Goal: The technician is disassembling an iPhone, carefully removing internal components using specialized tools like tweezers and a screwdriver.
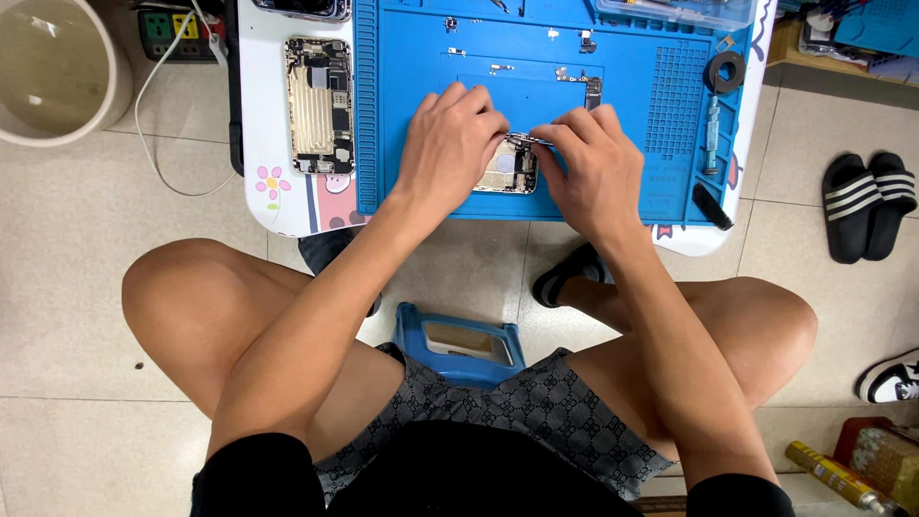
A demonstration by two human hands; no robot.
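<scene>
A: Obs. — opened phone [512, 169] lies on the blue work mat [412, 57], near its front edge, directly before the person. Why there?

B: The mat likely keeps it from sliding, and its ridged trays catch small parts; loose screws and brackets [574, 77] are spread apart higher up the mat.

A: Left hand [448, 144]?

B: Curled over the phone's left side, fingers pressing down on it, apparently to steady it.

A: Right hand [592, 158]?

B: Fingers pinched together on a thin metal tool [532, 141], tip at the phone's top edge. Whether tweezers or a driver, cannot tell.

A: Other items?

B: A second opened phone [321, 105] rests on the white tabletop [263, 115], off the mat to the left, clear of the hands. A tape roll [725, 70] sits at the mat's right.
</scene>
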